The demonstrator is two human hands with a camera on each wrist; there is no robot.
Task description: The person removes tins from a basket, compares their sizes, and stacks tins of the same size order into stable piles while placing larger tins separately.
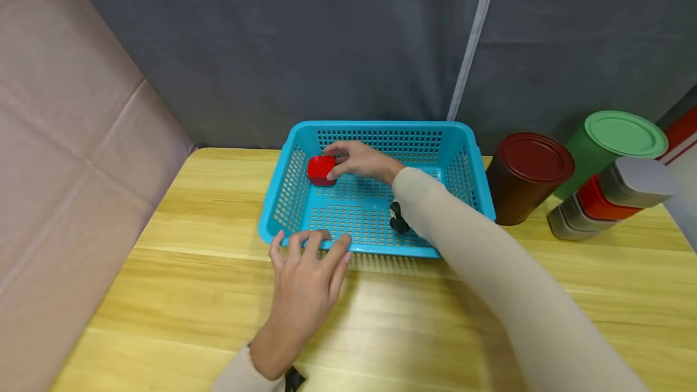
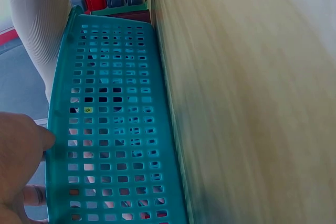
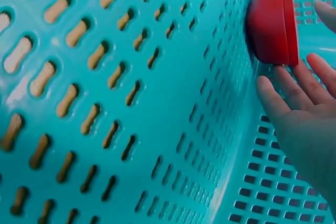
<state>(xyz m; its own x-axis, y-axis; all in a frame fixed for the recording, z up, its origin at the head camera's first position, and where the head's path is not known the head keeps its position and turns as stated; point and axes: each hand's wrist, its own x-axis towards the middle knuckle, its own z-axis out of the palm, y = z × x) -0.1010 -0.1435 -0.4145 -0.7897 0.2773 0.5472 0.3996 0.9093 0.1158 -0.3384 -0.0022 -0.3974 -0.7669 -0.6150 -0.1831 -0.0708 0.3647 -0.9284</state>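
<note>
A blue plastic basket (image 1: 376, 249) with perforated walls stands on the wooden table. In the head view my left hand (image 1: 305, 289) holds its near rim, the fingers bent over the edge; the left wrist view shows the left hand (image 2: 21, 163) at the rim too. Inside, at the basket's left end, sits a small red plastic container (image 1: 321, 169). My right hand (image 1: 356, 159) reaches in beside it. In the right wrist view the right hand (image 3: 310, 108) has loosely extended fingers at the red container (image 3: 273, 29), while the thumb stands apart from it.
Right of the basket stand a dark brown canister (image 1: 525, 180) and a green canister (image 1: 612, 138). A stack of grey and red containers (image 1: 610, 201) stands before them. A grey curtain (image 1: 327, 47) hangs behind the table, and a pinkish panel (image 1: 71, 138) is at left.
</note>
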